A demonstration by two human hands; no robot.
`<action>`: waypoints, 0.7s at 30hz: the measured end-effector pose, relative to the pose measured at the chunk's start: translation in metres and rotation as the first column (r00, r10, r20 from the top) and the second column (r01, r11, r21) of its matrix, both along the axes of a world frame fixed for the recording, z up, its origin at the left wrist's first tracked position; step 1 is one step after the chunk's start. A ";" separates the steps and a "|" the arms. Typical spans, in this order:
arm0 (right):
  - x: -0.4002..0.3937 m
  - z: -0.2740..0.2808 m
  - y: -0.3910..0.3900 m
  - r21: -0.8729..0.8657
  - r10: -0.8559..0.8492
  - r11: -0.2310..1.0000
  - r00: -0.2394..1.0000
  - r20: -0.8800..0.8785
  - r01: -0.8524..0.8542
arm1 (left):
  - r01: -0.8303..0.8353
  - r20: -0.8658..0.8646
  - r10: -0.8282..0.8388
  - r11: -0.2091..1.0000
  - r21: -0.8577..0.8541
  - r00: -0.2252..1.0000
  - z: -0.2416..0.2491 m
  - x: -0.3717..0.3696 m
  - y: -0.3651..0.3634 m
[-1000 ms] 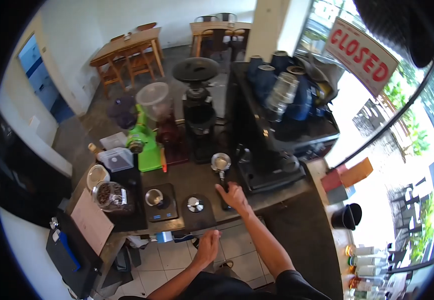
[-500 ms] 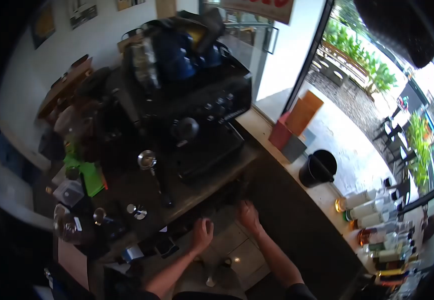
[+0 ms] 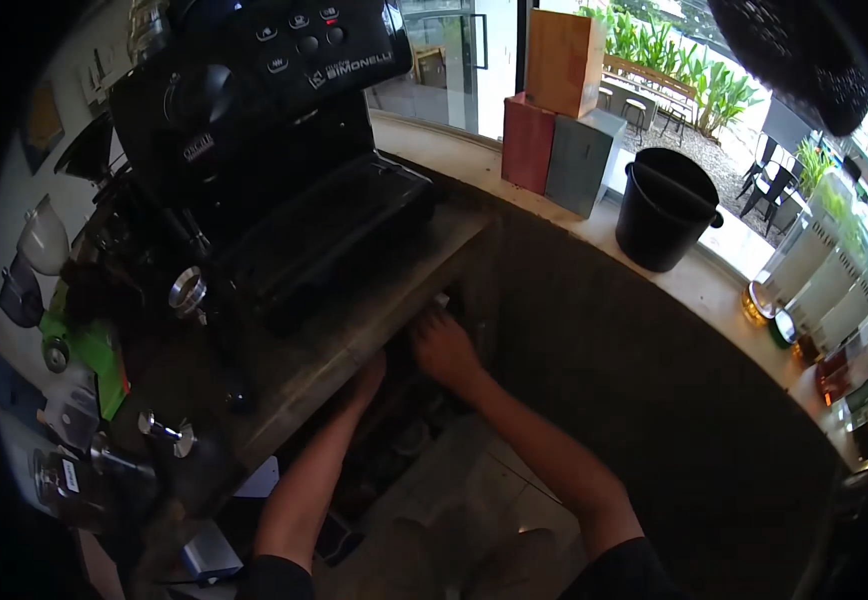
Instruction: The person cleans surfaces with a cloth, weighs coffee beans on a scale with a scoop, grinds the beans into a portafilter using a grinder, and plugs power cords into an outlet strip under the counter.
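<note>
Both hands reach low under the front edge of the dark counter [image 3: 324, 370]. My left hand [image 3: 369, 382] is partly hidden beneath that edge, and its fingers do not show. To its right, my right hand [image 3: 442, 345] has its fingers curled in the shadow below the counter, close to a small pale object [image 3: 441, 299]; what they grip is too dark to make out. Above the hands stands a black espresso machine [image 3: 264, 130]. On the counter to the left lie a portafilter [image 3: 189, 292] and a metal tamper [image 3: 167, 433].
A black bucket [image 3: 666, 212] stands on the window ledge, beside stacked coloured boxes [image 3: 554, 130]. Several bottles [image 3: 804, 290] line the ledge on the right. A green cloth-like item [image 3: 104, 362], a glass jar [image 3: 72, 490] and a blue-silver box [image 3: 211, 550] are at left.
My view has moved closer to the counter and lower. Both hands have gone from the open space before the counter to beneath its edge, the left one now partly hidden.
</note>
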State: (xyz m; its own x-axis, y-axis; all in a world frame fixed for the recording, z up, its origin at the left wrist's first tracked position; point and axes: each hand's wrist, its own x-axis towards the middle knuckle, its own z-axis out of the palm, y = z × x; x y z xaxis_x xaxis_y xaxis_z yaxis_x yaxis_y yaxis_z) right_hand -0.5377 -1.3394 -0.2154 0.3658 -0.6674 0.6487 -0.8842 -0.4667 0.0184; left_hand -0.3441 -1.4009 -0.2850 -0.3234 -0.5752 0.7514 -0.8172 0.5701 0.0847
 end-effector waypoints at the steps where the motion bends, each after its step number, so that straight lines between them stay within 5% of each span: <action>1: 0.005 -0.001 -0.005 -0.030 -0.020 0.999 1.000 -0.016 0.020 | -0.067 -0.049 0.059 0.981 -0.182 0.997 -0.022 -0.005 -0.025; 11: 0.023 -0.013 -0.015 -0.340 0.056 0.940 0.994 0.099 -0.019 | -0.073 -0.181 0.050 0.990 -0.123 0.982 0.046 0.002 -0.098; 17: 0.023 -0.020 -0.019 -0.512 -0.073 0.844 0.979 0.188 0.161 | -0.077 -0.268 0.051 0.993 -0.090 0.962 0.063 0.009 -0.114; 21: 0.039 -0.014 -0.022 -0.516 -0.189 0.831 0.978 0.091 0.208 | -0.084 -0.300 0.061 0.995 -0.062 0.952 0.077 0.013 -0.123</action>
